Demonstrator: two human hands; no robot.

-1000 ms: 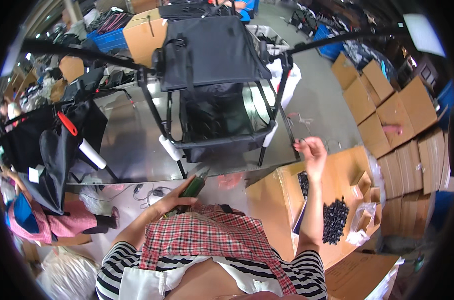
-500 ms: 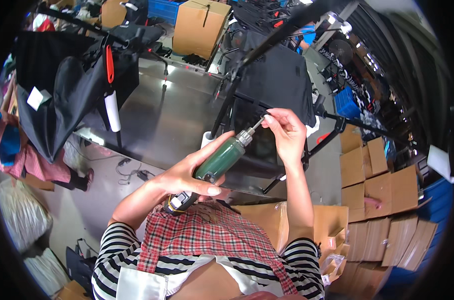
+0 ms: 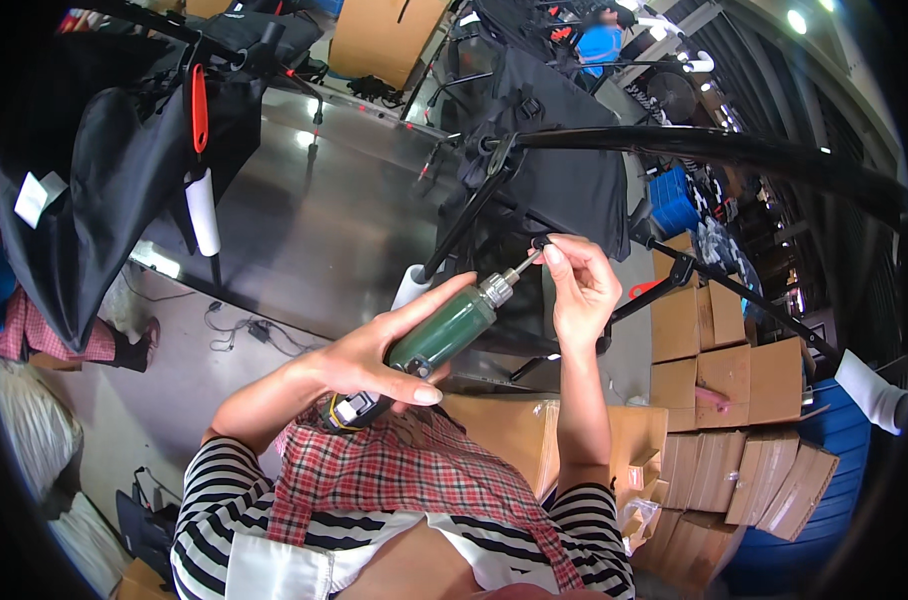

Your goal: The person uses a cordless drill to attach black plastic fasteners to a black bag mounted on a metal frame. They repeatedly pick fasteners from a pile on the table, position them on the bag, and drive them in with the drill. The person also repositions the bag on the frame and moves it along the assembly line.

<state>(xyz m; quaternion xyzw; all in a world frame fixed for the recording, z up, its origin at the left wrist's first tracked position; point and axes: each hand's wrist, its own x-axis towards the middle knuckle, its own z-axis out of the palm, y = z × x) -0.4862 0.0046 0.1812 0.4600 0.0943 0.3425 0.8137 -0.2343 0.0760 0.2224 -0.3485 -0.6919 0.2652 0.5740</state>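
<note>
My left hand [image 3: 357, 357] is wrapped around a green electric screwdriver [image 3: 444, 333], its bit pointing away to the upper right. At the bit's tip, my right hand [image 3: 586, 298] pinches a small dark piece [image 3: 541, 242], probably a screw, between thumb and fingers. The piece touches or nearly touches the tip. Just beyond my hands stands a black folding frame with dark fabric [image 3: 559, 130]. Its curved black tube [image 3: 714, 142] reaches to the right, ending in a white-wrapped grip [image 3: 871, 390].
A metal worktable [image 3: 344, 215] lies ahead. Black fabric [image 3: 124, 190] with a red-orange handle [image 3: 199, 108] hangs at the left, where a person in checked clothing [image 3: 59, 325] is partly visible. Cardboard boxes [image 3: 724, 385] stack up at the right. Cables [image 3: 249, 328] lie on the floor.
The black tube across the upper right has swung from steeply slanted to nearly level. The dark piece now shows at the bit's tip in my right fingers. The whole view has shifted slightly.
</note>
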